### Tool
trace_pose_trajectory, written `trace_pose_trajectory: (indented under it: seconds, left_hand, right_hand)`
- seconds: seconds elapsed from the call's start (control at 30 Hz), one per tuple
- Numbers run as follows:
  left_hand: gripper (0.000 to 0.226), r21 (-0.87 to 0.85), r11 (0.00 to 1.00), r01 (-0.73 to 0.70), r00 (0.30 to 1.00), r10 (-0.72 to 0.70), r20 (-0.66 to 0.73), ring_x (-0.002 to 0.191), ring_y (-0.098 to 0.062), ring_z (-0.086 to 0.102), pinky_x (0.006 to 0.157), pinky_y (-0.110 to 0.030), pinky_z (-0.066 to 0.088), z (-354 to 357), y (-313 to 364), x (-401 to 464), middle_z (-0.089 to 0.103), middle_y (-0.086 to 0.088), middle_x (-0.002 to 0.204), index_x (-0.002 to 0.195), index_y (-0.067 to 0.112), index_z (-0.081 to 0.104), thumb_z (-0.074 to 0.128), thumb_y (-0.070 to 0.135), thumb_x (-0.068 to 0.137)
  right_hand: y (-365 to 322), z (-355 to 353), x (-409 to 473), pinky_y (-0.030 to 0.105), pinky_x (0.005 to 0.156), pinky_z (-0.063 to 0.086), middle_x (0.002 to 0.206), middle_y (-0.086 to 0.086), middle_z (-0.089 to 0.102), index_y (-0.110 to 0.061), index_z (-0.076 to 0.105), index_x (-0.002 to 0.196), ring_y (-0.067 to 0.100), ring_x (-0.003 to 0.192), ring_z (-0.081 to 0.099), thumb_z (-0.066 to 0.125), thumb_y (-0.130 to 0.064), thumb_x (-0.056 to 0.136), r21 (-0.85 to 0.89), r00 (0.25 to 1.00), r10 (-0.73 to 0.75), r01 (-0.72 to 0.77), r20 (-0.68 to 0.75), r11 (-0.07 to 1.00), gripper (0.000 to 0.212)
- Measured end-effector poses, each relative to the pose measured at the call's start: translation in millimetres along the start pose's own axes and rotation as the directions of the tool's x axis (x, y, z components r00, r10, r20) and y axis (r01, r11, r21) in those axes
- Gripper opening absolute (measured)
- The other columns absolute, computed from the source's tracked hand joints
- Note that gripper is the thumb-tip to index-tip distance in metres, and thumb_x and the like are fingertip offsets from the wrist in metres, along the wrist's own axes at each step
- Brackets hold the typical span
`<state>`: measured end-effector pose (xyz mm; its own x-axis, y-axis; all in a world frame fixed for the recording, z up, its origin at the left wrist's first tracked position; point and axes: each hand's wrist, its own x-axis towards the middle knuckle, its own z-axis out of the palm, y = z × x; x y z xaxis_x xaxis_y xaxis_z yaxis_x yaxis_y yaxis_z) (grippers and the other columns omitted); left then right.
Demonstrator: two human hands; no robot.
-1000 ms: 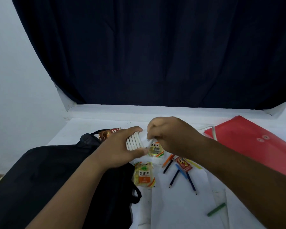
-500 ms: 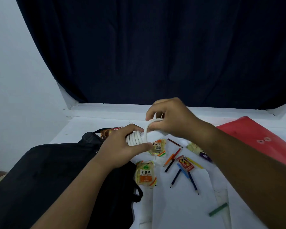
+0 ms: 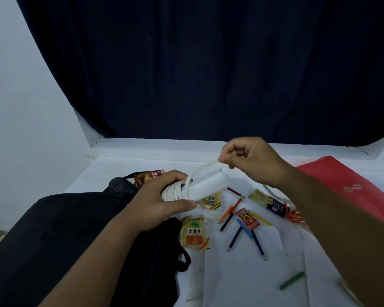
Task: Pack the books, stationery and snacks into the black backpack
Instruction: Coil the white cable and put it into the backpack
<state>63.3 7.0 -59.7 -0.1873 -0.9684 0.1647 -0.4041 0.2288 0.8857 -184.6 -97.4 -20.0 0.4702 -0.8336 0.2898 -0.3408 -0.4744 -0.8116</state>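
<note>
Over the white table point(image 3: 242, 280), right hand point(image 3: 251, 161) has lifted the cable point(image 3: 197, 173) higher.

Your left hand point(image 3: 164, 203) grips a smooth white plastic block point(image 3: 205, 187) wound with matt, rubbery-looking white cord point(image 3: 200, 171). Beside you the black backpack point(image 3: 75, 235) looks like soft matt fabric. The snack packets point(image 3: 194, 232) are glossy, crinkled film, the red folder point(image 3: 350, 185) smooth with a faint sheen, and the coloured pencils point(image 3: 256, 240) painted smooth on the pale papery tabletop point(image 3: 242, 280).
</note>
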Motion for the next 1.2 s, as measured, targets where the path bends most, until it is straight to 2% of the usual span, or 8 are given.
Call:
trace_pose_trajectory:
  seconds: [0.13, 0.23, 0.37, 0.5, 0.6, 0.73, 0.93, 1.2]
  left_hand:
    - [0.060, -0.115, 0.992, -0.056, 0.994, 0.045, -0.101, 0.102, -0.023, 0.065, 0.087, -0.039, 0.054, 7.1, 5.7, 4.2, 0.068, -0.003, 0.109, 0.127, 0.029, 0.059, 0.078, 0.046, 0.073]
    - [0.071, -0.216, 0.976, -0.009, 0.997, -0.008, -0.078, 0.112, -0.013, 0.064, 0.094, -0.031, 0.054, 12.7, 6.9, 3.4, 0.067, 0.009, 0.119, 0.139, 0.048, 0.048, 0.074, 0.052, 0.073]
    - [0.038, -0.275, 0.961, -0.041, 0.998, 0.029, -0.048, 0.103, -0.015, 0.064, 0.089, -0.027, 0.051, 18.5, 10.2, 3.5, 0.065, -0.011, 0.114, 0.127, 0.028, 0.061, 0.066, 0.035, 0.090]
    - [0.028, -0.366, 0.930, -0.020, 0.987, -0.041, -0.158, 0.101, -0.024, 0.067, 0.091, -0.035, 0.056, 16.5, 6.6, 3.8, 0.070, -0.011, 0.110, 0.114, 0.029, 0.069, 0.065, 0.033, 0.087]
    - [0.033, -0.440, 0.898, 0.007, 0.969, -0.115, -0.219, 0.110, -0.042, 0.063, 0.097, -0.061, 0.052, 16.1, 1.0, 6.2, 0.068, -0.013, 0.117, 0.118, 0.026, 0.066, 0.067, 0.038, 0.087]
    - [0.034, -0.460, 0.888, 0.019, 0.935, -0.179, -0.307, 0.102, -0.031, 0.067, 0.093, -0.061, 0.054, 19.1, 2.5, 10.7, 0.070, -0.008, 0.112, 0.115, 0.027, 0.065, 0.072, 0.044, 0.085]
    - [0.037, -0.194, 0.976, 0.101, 0.894, -0.175, -0.412, 0.091, -0.019, 0.070, 0.073, -0.033, 0.063, 25.6, 2.7, 22.3, 0.070, 0.003, 0.100, 0.114, 0.036, 0.057, 0.068, 0.055, 0.085]
    - [0.043, 0.362, 0.930, 0.067, 0.982, 0.003, -0.189, 0.074, -0.007, 0.059, 0.061, -0.020, 0.047, 18.8, 7.2, 29.4, 0.062, 0.007, 0.085, 0.117, 0.039, 0.043, 0.066, 0.058, 0.086]
  right_hand:
    - [5.1, 14.1, -1.8, 0.017, 0.054, 0.042, 0.071, 0.006, 0.070, -0.011, 0.073, 0.087, 0.003, 0.050, 0.054, 0.066, -0.011, 0.093, 0.056, 0.997, 0.071, -0.069, -0.032, 0.996, 0.010]
    - [10.4, 32.8, -10.4, 0.016, 0.050, 0.040, 0.064, 0.000, 0.069, -0.016, 0.073, 0.083, -0.001, 0.046, 0.051, 0.068, -0.018, 0.093, 0.034, 0.991, 0.132, -0.132, 0.013, 0.991, 0.011]
    - [9.2, 46.0, -18.3, 0.012, 0.051, 0.040, 0.063, 0.003, 0.068, -0.008, 0.073, 0.084, -0.001, 0.045, 0.051, 0.070, -0.025, 0.091, 0.082, 0.987, 0.160, -0.162, 0.025, 0.983, 0.019]
    - [3.9, 34.6, -19.2, 0.025, 0.054, 0.050, 0.068, -0.001, 0.071, -0.023, 0.073, 0.088, 0.008, 0.051, 0.059, 0.068, -0.032, 0.093, -0.072, 0.981, 0.160, -0.152, 0.112, 0.986, 0.011]
    - [9.0, 24.3, -22.1, 0.040, 0.065, 0.058, 0.073, -0.003, 0.070, -0.029, 0.069, 0.084, 0.016, 0.062, 0.067, 0.061, -0.036, 0.096, -0.227, 0.973, 0.177, -0.140, 0.151, 0.964, 0.015]
    - [14.6, 17.7, -28.1, 0.039, 0.071, 0.055, 0.075, -0.007, 0.066, -0.030, 0.065, 0.083, 0.012, 0.070, 0.062, 0.056, -0.032, 0.099, -0.309, 0.985, 0.147, -0.113, 0.088, 0.944, 0.018]
    - [-19.0, 25.3, -27.2, 0.037, 0.077, 0.053, 0.103, -0.004, 0.056, -0.023, 0.064, 0.111, 0.018, 0.086, 0.058, 0.048, -0.023, 0.102, -0.769, 0.987, -0.019, 0.135, 0.157, 0.625, 0.018]
    - [-36.6, 25.7, -12.5, 0.034, 0.067, 0.048, 0.098, -0.007, 0.056, -0.027, 0.070, 0.107, 0.014, 0.092, 0.049, 0.062, -0.007, 0.088, -0.783, 0.938, -0.173, 0.346, 0.300, 0.517, 0.029]
